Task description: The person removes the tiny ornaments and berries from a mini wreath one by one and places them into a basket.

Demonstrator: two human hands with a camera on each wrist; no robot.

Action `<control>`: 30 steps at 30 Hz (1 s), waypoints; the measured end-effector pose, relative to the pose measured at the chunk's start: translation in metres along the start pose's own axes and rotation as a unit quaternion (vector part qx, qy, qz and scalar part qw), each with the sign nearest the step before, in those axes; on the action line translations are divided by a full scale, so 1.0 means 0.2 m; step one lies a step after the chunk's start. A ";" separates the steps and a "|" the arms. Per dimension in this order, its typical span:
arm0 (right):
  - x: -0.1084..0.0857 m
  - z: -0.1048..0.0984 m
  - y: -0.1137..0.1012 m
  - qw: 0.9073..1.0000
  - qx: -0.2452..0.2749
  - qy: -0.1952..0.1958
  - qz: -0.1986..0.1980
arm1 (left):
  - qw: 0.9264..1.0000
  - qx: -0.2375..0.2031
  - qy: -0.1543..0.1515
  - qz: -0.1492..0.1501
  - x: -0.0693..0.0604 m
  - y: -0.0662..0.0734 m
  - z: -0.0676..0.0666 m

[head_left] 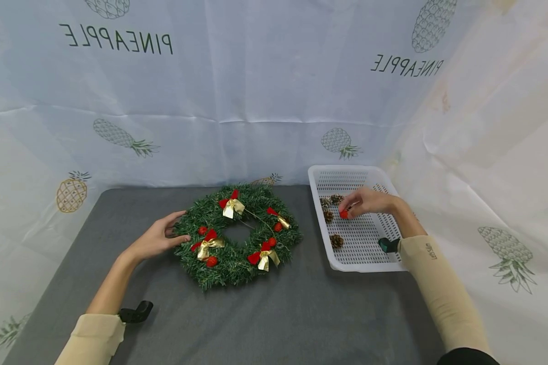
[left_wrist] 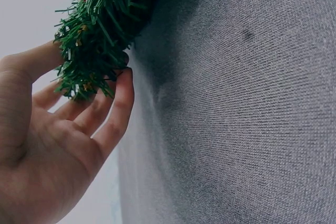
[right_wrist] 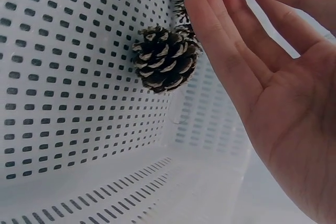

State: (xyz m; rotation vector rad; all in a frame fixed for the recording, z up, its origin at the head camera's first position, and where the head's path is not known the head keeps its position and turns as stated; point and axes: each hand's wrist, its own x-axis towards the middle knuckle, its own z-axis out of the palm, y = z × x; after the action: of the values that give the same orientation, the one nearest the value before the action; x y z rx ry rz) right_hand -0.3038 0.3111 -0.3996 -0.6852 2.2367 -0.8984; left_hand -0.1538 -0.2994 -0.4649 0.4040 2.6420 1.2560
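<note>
A green Christmas wreath (head_left: 230, 261) lies on the table, trimmed with several red-and-gold bows (head_left: 210, 244) and red balls (head_left: 212, 261). At its left edge my left hand (head_left: 154, 238) grips the greenery (left_wrist: 94, 40), thumb on one side and fingers curled under the other. My right hand (head_left: 370, 201) is over the white basket (head_left: 323, 228), pinching a small red ball (head_left: 344, 214) between thumb and fingers. Beside that hand, several pine cones (head_left: 336, 241) sit along the basket's left side; one pine cone (right_wrist: 165, 59) shows closely in the right wrist view.
Dark grey cloth covers the table (head_left: 301, 314). The basket has a perforated floor and raised walls, standing at the table's right. Behind hangs a pale curtain (head_left: 265, 91) printed with pineapples, and more of it falls along both sides.
</note>
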 end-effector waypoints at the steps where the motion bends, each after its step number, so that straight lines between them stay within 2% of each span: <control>1: 0.00 0.00 0.00 1.000 0.002 -0.003 0.000 | 1.000 -0.001 0.000 0.000 0.00 0.00 0.00; 6: 0.01 0.01 0.02 1.000 0.014 -0.019 0.008 | 1.000 -0.001 -0.001 -0.002 0.00 -0.01 0.00; 14: 0.01 0.03 0.03 0.999 0.007 -0.037 0.014 | 1.000 0.006 0.001 0.000 0.00 0.00 0.00; 30: 0.01 0.04 0.05 0.999 0.012 -0.039 0.023 | 1.000 -0.005 -0.002 0.002 0.00 -0.01 0.00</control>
State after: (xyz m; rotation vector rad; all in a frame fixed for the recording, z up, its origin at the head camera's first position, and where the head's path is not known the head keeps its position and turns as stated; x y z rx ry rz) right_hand -0.3018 0.3121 -0.4135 -0.6436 2.1603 -0.8590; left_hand -0.1550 -0.3002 -0.4666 0.4097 2.6323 1.2689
